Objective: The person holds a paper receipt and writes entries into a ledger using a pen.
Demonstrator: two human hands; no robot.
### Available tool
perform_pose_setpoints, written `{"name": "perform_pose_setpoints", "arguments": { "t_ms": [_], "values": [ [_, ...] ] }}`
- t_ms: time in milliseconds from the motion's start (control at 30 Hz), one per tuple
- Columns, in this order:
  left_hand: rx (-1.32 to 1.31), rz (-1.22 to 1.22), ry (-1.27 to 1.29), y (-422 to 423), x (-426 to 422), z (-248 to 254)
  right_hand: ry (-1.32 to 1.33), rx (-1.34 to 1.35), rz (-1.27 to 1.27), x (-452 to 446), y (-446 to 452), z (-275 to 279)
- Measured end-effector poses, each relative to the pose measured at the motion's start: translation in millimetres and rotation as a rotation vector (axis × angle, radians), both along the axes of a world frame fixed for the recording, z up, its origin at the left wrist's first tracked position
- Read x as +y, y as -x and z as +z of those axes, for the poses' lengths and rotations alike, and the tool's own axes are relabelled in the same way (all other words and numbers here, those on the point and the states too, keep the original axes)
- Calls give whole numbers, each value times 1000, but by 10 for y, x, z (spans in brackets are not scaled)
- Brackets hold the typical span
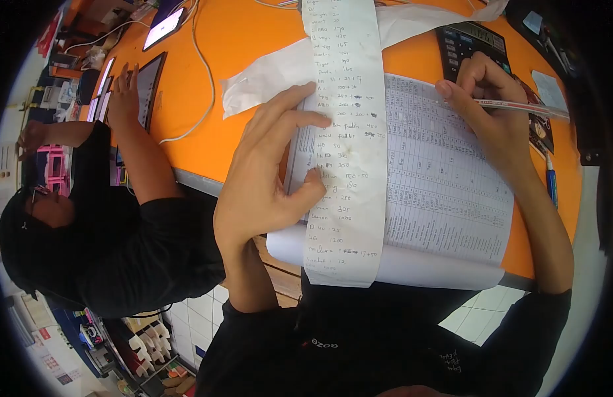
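Observation:
A long white paper strip (pixel 349 218) with handwritten words and numbers lies across a stack of printed table sheets (pixel 445 178). My left hand (pixel 270 162) rests at the strip's left edge, fingers apart, with index fingertip and thumb touching the paper. In my right hand (pixel 488 99), above the right side of the sheets, is a clear-barrelled pen (pixel 518 106), pointing out to the right. The lower edge of the sheets curls over the table edge. Behind my right hand sits a black calculator (pixel 455 46), partly covered by it.
Another part of white paper strip (pixel 266 76) spreads over the orange table (pixel 187 135). A blue pen (pixel 551 182) lies at the right. To the left are a phone (pixel 164 30), a white cable (pixel 204 59), a tablet (pixel 151 86) and a co-worker in black (pixel 121 258), one hand at the tablet.

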State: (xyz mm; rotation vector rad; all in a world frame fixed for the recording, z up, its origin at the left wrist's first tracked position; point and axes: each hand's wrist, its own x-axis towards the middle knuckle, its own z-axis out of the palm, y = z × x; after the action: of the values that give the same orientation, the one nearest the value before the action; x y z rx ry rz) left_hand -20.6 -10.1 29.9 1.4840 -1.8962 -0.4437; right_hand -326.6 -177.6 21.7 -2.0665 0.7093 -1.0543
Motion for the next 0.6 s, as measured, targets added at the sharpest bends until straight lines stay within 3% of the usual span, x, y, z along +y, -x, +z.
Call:
{"name": "perform_pose_setpoints", "arguments": {
  "t_ms": [600],
  "values": [
    [65, 23, -58, 39, 24, 18, 72, 49, -29, -6, 14, 7]
  ]
}}
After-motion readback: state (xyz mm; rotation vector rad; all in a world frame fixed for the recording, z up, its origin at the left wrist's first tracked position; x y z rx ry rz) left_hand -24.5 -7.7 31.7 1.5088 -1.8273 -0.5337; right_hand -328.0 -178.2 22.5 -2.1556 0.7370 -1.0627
